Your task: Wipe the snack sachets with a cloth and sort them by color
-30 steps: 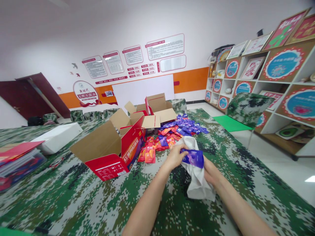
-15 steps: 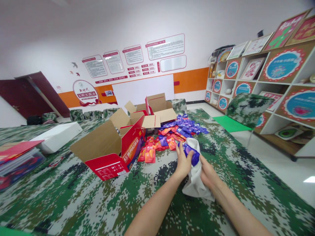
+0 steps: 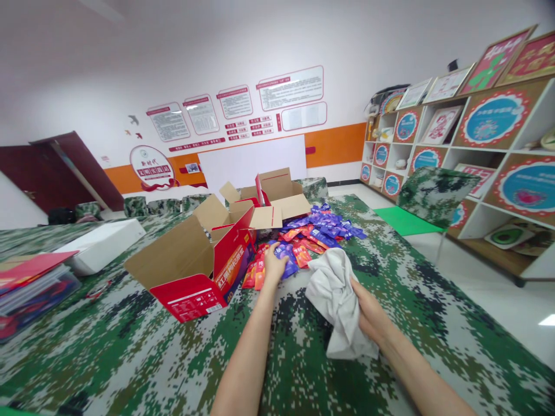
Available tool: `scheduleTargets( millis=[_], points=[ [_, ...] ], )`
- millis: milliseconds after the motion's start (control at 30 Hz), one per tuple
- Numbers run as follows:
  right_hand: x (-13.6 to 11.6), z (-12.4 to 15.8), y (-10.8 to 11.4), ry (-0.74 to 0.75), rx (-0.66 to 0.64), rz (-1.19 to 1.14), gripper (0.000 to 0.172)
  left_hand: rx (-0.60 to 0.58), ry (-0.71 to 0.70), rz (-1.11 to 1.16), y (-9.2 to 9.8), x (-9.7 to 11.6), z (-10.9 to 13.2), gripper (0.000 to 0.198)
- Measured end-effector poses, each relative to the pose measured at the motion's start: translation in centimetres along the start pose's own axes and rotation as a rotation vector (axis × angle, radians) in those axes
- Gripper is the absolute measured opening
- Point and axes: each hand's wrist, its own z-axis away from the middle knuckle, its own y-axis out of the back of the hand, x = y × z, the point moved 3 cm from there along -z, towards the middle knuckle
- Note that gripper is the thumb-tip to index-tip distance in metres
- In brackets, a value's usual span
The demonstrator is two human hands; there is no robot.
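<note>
My left hand (image 3: pixel 274 264) is at the near edge of the packet pile, its fingers on a purple packet (image 3: pixel 288 261) that lies beside orange-red packets (image 3: pixel 302 255). A crumpled pale grey cloth (image 3: pixel 336 300) hangs from my right hand (image 3: pixel 368 309), which grips its right side just above the table. Behind the hands, several purple packets (image 3: pixel 325 222) are heaped over red ones. Close to my left hand's left side are more red packets (image 3: pixel 259 274), partly covered by the hand.
An open red carton (image 3: pixel 191 297) stands left of the pile, with another open carton (image 3: pixel 277 185) behind it. Farther left are a white box (image 3: pixel 104 245) and a clear plastic bin (image 3: pixel 39 306) on the camouflage tablecloth (image 3: pixel 165 364). Shelves (image 3: pixel 433 150) line the right side.
My left hand has moved left from the cloth to the packet pile with the purple packet. The cloth has spread out and stays in my right hand.
</note>
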Motion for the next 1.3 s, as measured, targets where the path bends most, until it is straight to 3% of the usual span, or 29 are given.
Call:
scheduleTargets(
  millis=[133, 233, 300, 367, 467, 600, 667, 767, 900, 1000, 1100, 1300],
  points=[
    [-0.6, -0.9, 0.9, 0.022, 0.094, -0.024, 0.037, 0.049, 0.056, -0.191, 2.1, -2.8, -0.7, 0.051],
    [-0.5, -1.4, 1.4, 0.001, 0.146, -0.029, 0.034, 0.159, 0.042, -0.321, 2.2, -2.3, -0.1, 0.049],
    [-0.3, -1.6, 1.5, -0.009, 0.157, -0.033, 0.033, 0.216, -0.017, -0.437, 1.2, -1.0, 0.2, 0.048],
    [-0.1, -1.7, 1.6, -0.012, 0.162, -0.043, 0.031, 0.183, -0.113, -0.498, -0.9, 0.6, 0.3, 0.042],
    [-0.1, -2.0, 1.9, -0.004, 0.194, -0.071, 0.030, -0.021, -0.283, -0.449, -5.6, 3.3, 0.2, 0.037],
    [-0.3, -2.2, 2.4, -0.003, 0.239, -0.098, 0.033, -0.241, -0.491, -0.467, -11.9, 6.4, -0.6, 0.046],
    [-0.5, -2.2, 2.7, 0.001, 0.244, -0.093, 0.035, -0.303, -0.571, -0.557, -14.1, 7.2, -1.4, 0.049],
    [-0.8, -2.1, 2.8, 0.011, 0.234, -0.082, 0.038, -0.347, -0.633, -0.637, -15.8, 7.8, -2.9, 0.049],
    [-1.1, -1.9, 2.6, 0.035, 0.218, -0.076, 0.038, -0.338, -0.660, -0.636, -16.1, 7.8, -3.9, 0.047],
    [-1.2, -2.1, 2.7, 0.044, 0.229, -0.073, 0.037, -0.327, -0.695, -0.622, -15.7, 7.8, -3.6, 0.034],
    [-1.2, -2.5, 3.2, 0.064, 0.247, -0.070, 0.034, -0.360, -0.708, -0.617, -15.1, 7.7, -2.8, 0.021],
    [-1.3, -2.8, 3.6, 0.085, 0.268, -0.070, 0.029, -0.433, -0.706, -0.581, -12.8, 6.6, 0.0, 0.024]
  ],
)
